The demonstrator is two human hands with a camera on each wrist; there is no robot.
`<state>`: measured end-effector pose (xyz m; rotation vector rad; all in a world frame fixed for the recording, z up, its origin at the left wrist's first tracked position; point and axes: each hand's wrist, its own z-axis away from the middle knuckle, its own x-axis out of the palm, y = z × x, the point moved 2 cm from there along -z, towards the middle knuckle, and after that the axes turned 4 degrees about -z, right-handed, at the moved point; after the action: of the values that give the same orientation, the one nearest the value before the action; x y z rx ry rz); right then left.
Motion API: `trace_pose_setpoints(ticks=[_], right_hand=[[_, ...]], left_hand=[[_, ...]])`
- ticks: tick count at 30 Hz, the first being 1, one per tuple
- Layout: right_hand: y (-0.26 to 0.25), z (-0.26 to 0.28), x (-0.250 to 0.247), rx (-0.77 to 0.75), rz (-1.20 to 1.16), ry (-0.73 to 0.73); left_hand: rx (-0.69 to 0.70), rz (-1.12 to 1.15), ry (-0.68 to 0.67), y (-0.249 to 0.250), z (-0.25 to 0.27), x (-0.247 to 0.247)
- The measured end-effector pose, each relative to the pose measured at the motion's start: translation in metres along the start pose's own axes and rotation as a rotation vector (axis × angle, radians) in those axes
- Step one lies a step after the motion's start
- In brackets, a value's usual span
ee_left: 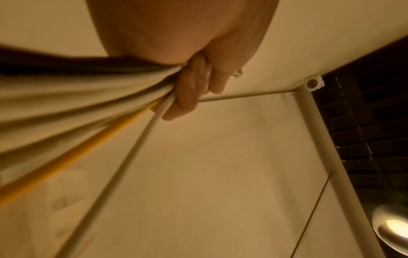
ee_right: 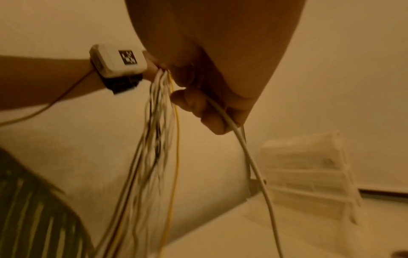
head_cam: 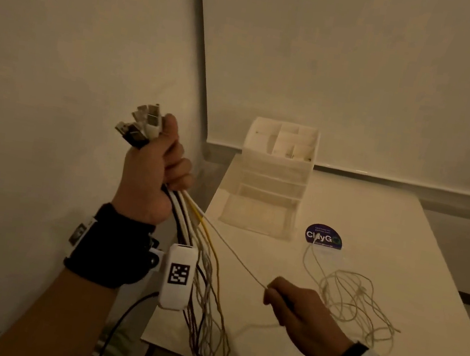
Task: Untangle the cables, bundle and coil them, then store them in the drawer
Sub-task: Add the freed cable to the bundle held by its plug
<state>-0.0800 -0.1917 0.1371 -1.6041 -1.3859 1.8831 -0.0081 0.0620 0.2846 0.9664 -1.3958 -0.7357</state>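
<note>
White rectangular table fills the right of the head view, tucked into the corner of pale walls. Against the far wall on it: translucent white plastic drawer organiser, open compartments on top, its lowest drawer pulled out toward the person, presumably ready to take the cables. Just right of that drawer, a dark blue round sticker on the tabletop.

Main cable bundle, mixed white, black and one yellow lead, hangs off the near left table corner from the left hand. That hand is raised, fist closed tight round the bundle just below the plugs, USB connector ends fanned out above the fist. Likely reason: keeping all the heads aligned and high so the tails hang free and separate by gravity.

One thin white cable runs taut from the fist down to the right hand, which is low over the table, fingers curled round it; right wrist view shows it passing under the fingers. Its slack tail lies in loose loops on the table, its far end near the sticker.

Judgement: mid-untangle, one lead being stripped out of the bunch. No coiling yet, nothing visible in the drawer.
</note>
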Motion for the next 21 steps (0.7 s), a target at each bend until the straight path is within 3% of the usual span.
trace_pose_setpoints(ticks=[4, 11, 16, 21], right_hand=[[0.009, -0.003, -0.022, 0.025, 0.117, -0.060], [-0.054, -0.039, -0.063, -0.047, 0.106, 0.024], [-0.069, -0.042, -0.075, 0.021, -0.050, 0.040], [-0.058, -0.029, -0.067, 0.077, -0.269, 0.136]], left_hand=[[-0.047, -0.160, -0.141, -0.001, 0.020, 0.002], [0.129, -0.949, -0.380, -0.069, 0.060, 0.045], [0.026, -0.757, -0.325, -0.088, 0.059, 0.052], [0.022, -0.571, -0.079, -0.081, 0.043, 0.045]])
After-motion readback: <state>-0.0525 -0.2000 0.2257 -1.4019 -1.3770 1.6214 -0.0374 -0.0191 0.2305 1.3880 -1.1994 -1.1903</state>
